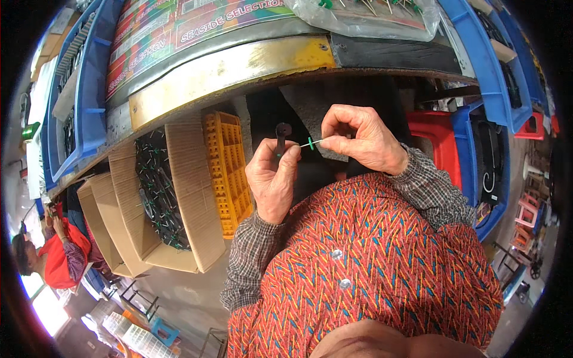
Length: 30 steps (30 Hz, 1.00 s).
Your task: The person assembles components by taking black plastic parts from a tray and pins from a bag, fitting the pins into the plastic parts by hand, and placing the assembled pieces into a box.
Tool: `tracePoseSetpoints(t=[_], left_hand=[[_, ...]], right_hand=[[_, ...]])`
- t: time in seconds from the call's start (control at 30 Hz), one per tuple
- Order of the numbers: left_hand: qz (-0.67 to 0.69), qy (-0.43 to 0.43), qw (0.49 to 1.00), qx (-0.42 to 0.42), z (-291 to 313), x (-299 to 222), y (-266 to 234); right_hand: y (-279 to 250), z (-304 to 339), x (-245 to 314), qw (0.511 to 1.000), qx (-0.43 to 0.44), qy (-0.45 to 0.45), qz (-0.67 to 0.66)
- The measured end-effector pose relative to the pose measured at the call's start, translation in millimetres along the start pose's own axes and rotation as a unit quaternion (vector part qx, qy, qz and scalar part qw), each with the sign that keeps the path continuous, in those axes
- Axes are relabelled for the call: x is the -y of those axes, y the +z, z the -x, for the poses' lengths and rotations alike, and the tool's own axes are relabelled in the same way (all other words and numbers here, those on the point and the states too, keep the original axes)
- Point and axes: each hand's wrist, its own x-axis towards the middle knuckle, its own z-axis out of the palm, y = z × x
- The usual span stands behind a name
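Observation:
My left hand [271,185] is closed on a small black plastic part [282,132], whose rounded end sticks up past the fingers. Opposite it, my right hand [367,143] pinches the end of a thin pale pin with a green collar [311,144]. The pin bridges the gap between both sets of fingertips; where its left end meets the black part is hidden by my left thumb and finger. Both hands are over my lap, below the table's front edge. A clear plastic bag [412,28] on the table holds several similar green-collared pins.
To the left, an open cardboard box [194,203] holds many black parts with green pins [158,185], beside a yellow plastic crate [230,173]. Blue bins [92,119] flank the worktable [233,62]. At right are a red stool [439,143] and another blue bin [468,155]. Another person [57,256] is far left.

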Motion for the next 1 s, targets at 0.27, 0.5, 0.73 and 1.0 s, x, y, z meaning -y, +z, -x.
tracePoseSetpoints(t=[0.27, 0.5, 0.73, 1.0], left_hand=[[-0.008, 0.001, 1.0, 0.003, -0.3, 2.2, -3.9], [0.003, -0.018, 1.0, 0.025, 1.8, 0.1, -4.8], [0.059, -0.049, 0.996, 0.049, 3.1, 1.7, -7.2], [0.129, -0.079, 0.988, 0.035, 9.1, 1.4, -19.9]], right_hand=[[3.3, -2.1, -0.6, 0.994, 0.003, -0.064, 0.093], [4.9, -4.7, -0.6, 0.979, 0.049, -0.085, 0.181], [2.8, -3.7, -10.0, 0.983, 0.077, -0.037, 0.165], [9.0, -2.6, -10.9, 0.99, 0.071, -0.017, 0.124]])
